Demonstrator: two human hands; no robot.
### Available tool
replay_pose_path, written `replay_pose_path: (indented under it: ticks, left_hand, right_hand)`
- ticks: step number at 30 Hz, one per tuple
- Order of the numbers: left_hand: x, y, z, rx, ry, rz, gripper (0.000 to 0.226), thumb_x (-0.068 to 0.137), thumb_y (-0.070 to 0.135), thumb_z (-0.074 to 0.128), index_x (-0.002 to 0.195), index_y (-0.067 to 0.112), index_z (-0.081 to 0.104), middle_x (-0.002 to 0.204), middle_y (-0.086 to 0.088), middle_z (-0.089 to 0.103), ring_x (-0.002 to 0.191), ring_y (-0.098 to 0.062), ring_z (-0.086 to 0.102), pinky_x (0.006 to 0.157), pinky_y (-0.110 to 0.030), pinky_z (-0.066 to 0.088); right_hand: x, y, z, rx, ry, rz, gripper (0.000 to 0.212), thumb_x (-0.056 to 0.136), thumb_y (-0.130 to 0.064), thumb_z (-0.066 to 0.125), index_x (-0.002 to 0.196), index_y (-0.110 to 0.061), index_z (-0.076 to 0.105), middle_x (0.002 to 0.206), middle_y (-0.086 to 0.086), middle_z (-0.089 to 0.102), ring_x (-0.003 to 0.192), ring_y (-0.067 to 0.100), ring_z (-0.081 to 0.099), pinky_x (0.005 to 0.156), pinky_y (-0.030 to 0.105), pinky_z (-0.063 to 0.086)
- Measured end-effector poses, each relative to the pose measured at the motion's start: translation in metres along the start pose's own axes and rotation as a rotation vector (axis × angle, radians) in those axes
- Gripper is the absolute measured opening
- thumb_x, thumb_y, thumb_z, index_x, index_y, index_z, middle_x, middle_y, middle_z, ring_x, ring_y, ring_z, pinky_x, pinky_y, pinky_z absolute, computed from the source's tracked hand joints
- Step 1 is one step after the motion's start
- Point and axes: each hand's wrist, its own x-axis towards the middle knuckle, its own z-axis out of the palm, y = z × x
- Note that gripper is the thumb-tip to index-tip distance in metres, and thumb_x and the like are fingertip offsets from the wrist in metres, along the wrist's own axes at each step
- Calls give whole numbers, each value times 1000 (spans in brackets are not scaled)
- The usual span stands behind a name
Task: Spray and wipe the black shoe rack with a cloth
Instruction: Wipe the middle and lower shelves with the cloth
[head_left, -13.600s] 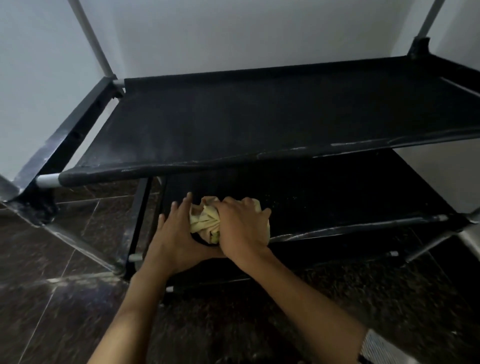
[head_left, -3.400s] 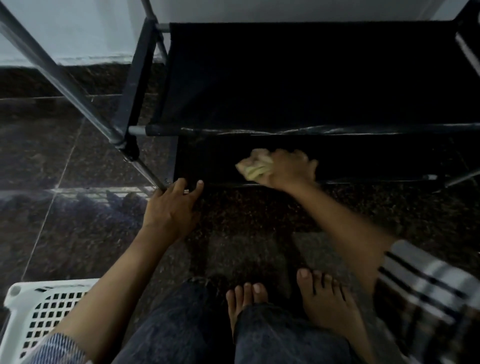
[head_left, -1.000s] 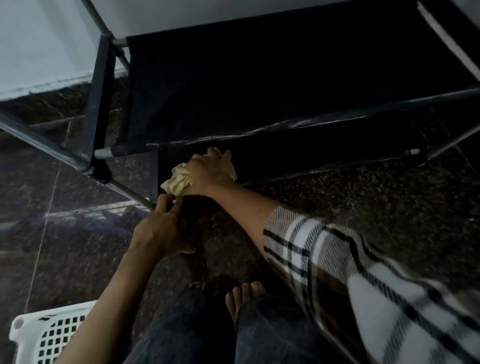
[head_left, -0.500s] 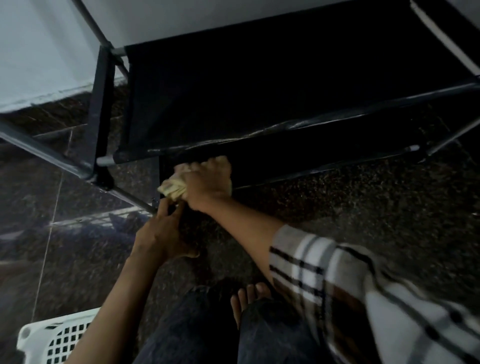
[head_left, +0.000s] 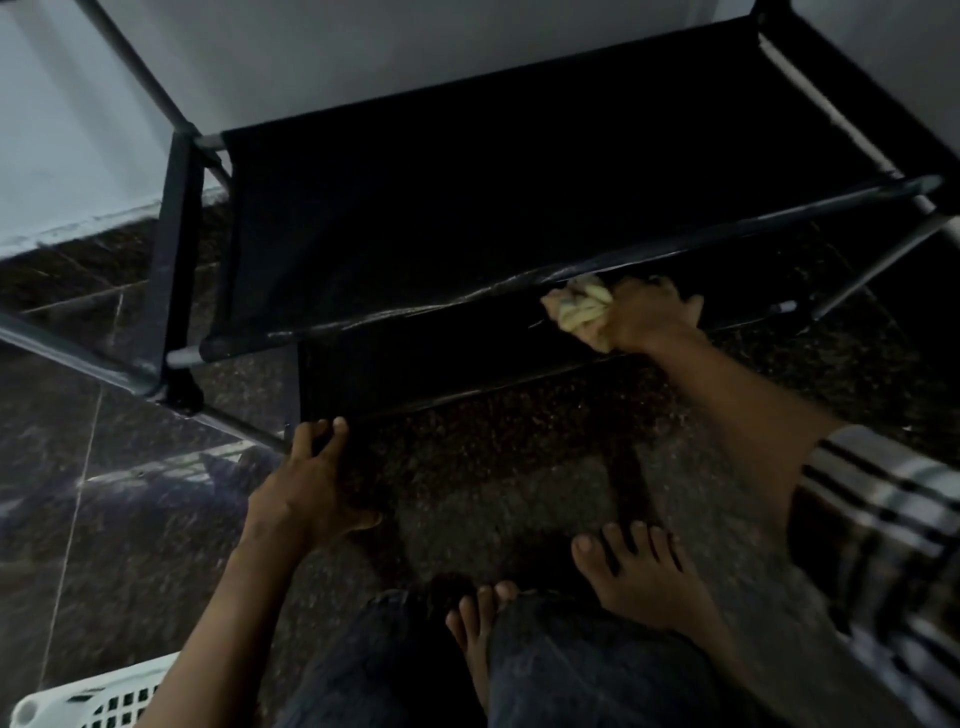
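1. On the bottom shelf of the black shoe rack (head_left: 467, 208), towards its right end, a bunched yellow cloth (head_left: 579, 307) is gripped by the right hand (head_left: 647, 317), whose fingers are curled tight round the wad. The cloth is pressed just under the front bar of the shelf above.
2. At the rack's lower left corner, the frame is touched by the left hand (head_left: 306, 486); its fingertips are bent onto the bottom rail and nothing is held in them.
3. Because the cloth is balled up, only a small face is likely to meet the fabric, so streaks or missed strips could be left along the shelf.
4. The knuckles could be scraped on the front bar above, since the hand is worked in the narrow gap beneath it.
5. The light frame could be shifted or tipped on the dark tiled floor (head_left: 519, 467) if a hard stroke is made while it is steadied only by fingertips.
6. No spray bottle can be seen, so a dry wipe may merely smear the dust.
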Motion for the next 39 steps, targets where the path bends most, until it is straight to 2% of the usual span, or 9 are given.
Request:
replay_pose_path:
  ticks: [5,10,14,18,21,26,32,35,39]
  left_hand:
    - [2,2,0,40,-6,-20,119,62,59,76,150,23,6,150,-1,8,132,-26,38,99,-40,42]
    - [0,8,-8,27,-69,-60,119,62,55,78,151,21,7,149,-3,10,133,-28,37,101,-40,44]
    - [0,28,-25,104,-20,-145,68,85,49,59,143,26,32,141,-2,28,124,-28,45,98,-46,42]
    - [8,88,-39,113,70,-201,51,89,48,53,130,17,49,134,-8,42,126,-28,42,100,-43,38]
    - [19,135,-41,48,122,-38,68,89,50,51,142,13,32,142,-10,37,125,-30,45,97,-40,39]
    - [44,185,-23,4,-16,323,64,99,27,41,151,17,5,159,-2,3,145,-20,11,115,-32,19]
    - [46,196,-10,96,149,339,59,93,38,45,145,38,18,141,-3,43,109,-29,59,82,-38,49]
    - [49,199,-9,202,201,341,60,95,42,43,147,36,15,147,1,39,115,-26,57,85,-36,49]
    - [56,201,-9,282,242,324,57,99,24,40,149,33,14,152,6,31,114,-26,57,89,-37,49]
  right_hand:
    - [-12,-38,16,-103,-26,-106,49,91,-48,42,132,-23,48,137,4,44,131,30,34,102,51,25]
    - [-49,-113,41,-86,32,-417,48,87,-39,56,130,-21,47,137,2,46,129,28,36,98,46,29]
    - [-42,-104,33,-2,-100,-519,55,88,-32,57,139,-24,40,141,-1,41,135,30,28,104,53,24]
    - [-22,-46,18,-24,-52,-454,55,87,-42,57,137,-28,42,137,-3,45,132,28,31,101,49,28]
    - [-9,3,6,-51,25,-306,50,89,-35,56,136,-25,43,140,0,43,134,29,27,101,47,29]
    - [-4,7,8,-18,28,-163,48,92,-30,53,138,-25,40,148,4,33,139,31,20,106,53,21]
    - [-1,13,7,63,-33,-537,62,89,-30,60,144,-34,30,148,-4,32,138,22,25,108,53,19]
    - [10,51,-5,-18,-2,-493,60,89,-33,56,143,-38,31,148,-3,34,138,23,24,107,49,23]
    - [28,123,-33,-48,65,-234,55,91,-33,53,142,-29,36,148,2,35,139,24,24,110,49,25]
